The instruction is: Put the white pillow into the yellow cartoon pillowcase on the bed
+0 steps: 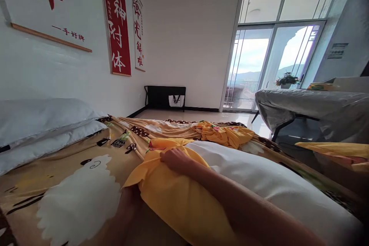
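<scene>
A white pillow (259,177) lies on the bed, its near end partly inside a yellow pillowcase (175,200). My right hand (176,160) rests on top with its fingers closed on the gathered edge of the yellow cloth. My left forearm (125,211) reaches in from below at the pillowcase's left corner. That hand is hidden under the yellow fabric, so its grip does not show. A second crumpled yellow pillowcase (225,132) lies farther down the bed.
A tan blanket with a white sheep print (77,200) covers the bed. Two white pillows (43,123) are stacked at the left against the wall. A table under a grey cover (311,103) stands at the right, with a glass balcony door (268,65) behind it.
</scene>
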Available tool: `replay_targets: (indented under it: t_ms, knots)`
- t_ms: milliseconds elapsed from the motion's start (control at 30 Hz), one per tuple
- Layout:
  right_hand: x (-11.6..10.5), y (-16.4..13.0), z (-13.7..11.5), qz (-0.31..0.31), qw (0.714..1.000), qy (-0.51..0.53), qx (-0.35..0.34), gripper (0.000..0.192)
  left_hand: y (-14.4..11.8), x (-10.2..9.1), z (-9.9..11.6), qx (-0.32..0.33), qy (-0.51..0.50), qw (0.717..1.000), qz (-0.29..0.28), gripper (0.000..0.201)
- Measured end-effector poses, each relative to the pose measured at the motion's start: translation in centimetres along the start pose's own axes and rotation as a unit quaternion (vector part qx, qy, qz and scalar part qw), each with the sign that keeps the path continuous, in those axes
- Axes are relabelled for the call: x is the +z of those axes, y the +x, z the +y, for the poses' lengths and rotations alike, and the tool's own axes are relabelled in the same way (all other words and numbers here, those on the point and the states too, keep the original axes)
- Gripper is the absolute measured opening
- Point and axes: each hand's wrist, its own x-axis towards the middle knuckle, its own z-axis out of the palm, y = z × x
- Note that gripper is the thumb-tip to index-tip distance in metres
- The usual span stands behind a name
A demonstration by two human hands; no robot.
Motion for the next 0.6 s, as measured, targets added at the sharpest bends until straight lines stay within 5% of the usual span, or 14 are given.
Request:
replay_targets:
  t_ms: [267,333,467,600]
  knots:
    - [-3.1,-2.1,3.8,-0.073,0.994,-0.008,0.082,0.025,-0.2,0.3,0.5,-0.022,-0.075,0.996,-0.032,0.024]
    - [-3.4,-2.0,3.5,-0.071,0.995,0.002,0.077,0.022,-0.2,1.1,0.3,-0.024,-0.059,0.996,-0.061,0.021]
    - [-4.1,-0.9,1.3,0.060,0.996,0.034,0.057,0.021,-0.7,2.7,-0.3,-0.009,-0.036,0.992,-0.118,0.031]
    - [-3.7,0.5,-1.0,-0.027,0.995,0.092,0.009,0.019,-0.7,3.4,-0.7,0.032,-0.005,0.993,-0.110,0.029]
